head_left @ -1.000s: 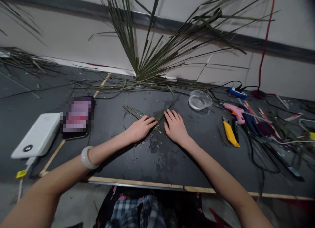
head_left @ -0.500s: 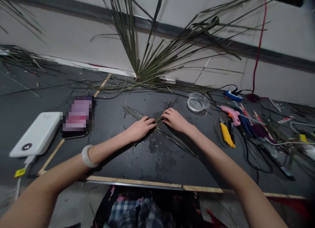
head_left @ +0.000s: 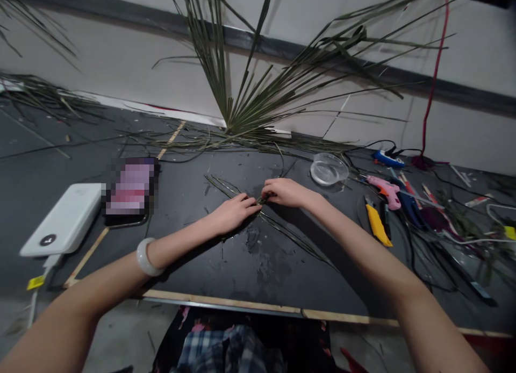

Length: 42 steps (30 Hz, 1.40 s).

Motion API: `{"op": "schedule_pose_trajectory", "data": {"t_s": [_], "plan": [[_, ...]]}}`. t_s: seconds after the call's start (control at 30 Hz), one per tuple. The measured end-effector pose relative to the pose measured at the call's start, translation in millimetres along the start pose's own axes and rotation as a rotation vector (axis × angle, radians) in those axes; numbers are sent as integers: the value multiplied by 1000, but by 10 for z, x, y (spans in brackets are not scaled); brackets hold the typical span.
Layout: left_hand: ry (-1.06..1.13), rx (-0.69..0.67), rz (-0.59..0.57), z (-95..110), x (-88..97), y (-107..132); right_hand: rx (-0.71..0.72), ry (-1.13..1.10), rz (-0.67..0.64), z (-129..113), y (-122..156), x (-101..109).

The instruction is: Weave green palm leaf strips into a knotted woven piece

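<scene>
Thin green palm leaf strips (head_left: pixel 226 186) lie crossed on the dark wet table (head_left: pixel 250 265). My left hand (head_left: pixel 233 213) presses flat on them, fingers stretched toward the crossing point. My right hand (head_left: pixel 284 192) is closed in a pinch on a strip right at my left fingertips. Long strips (head_left: pixel 298 241) trail from there toward the front right. A white bangle (head_left: pixel 144 257) sits on my left wrist.
A big fan palm leaf (head_left: pixel 250 93) leans on the wall behind. At the left lie a phone (head_left: pixel 131 193) and a white power bank (head_left: pixel 64 220). To the right stand a clear bowl (head_left: pixel 328 170), a pink glue gun (head_left: pixel 385 189), a yellow knife (head_left: pixel 377 225) and tangled cables.
My right hand went from lying flat on the table to a pinch on the strip, and its wrist has lifted. The left hand stays pressed in place.
</scene>
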<state>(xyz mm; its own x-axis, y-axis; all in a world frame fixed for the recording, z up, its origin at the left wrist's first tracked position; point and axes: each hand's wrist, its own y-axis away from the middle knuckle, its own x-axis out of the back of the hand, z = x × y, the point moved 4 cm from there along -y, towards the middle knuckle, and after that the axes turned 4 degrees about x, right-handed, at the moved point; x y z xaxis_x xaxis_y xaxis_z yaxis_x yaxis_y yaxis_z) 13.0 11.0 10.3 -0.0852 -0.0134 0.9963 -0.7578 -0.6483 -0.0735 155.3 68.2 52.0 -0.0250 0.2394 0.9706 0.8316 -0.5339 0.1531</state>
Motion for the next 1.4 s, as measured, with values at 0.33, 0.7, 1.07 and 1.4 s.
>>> {"op": "schedule_pose_trajectory", "data": {"t_s": [0.33, 0.7, 1.07, 1.4], "plan": [[-4, 50, -26, -3, 1, 10, 86, -82, 10, 32, -248, 131], [11, 62, -32, -16, -21, 10, -7, -675, 34, 280, -209, -218], [7, 44, -32, -14, -12, 8, -75, -491, 145, 140, -183, -273], [70, 62, -1, -20, -25, 14, -404, -423, 432, -22, -2, -467]]}}
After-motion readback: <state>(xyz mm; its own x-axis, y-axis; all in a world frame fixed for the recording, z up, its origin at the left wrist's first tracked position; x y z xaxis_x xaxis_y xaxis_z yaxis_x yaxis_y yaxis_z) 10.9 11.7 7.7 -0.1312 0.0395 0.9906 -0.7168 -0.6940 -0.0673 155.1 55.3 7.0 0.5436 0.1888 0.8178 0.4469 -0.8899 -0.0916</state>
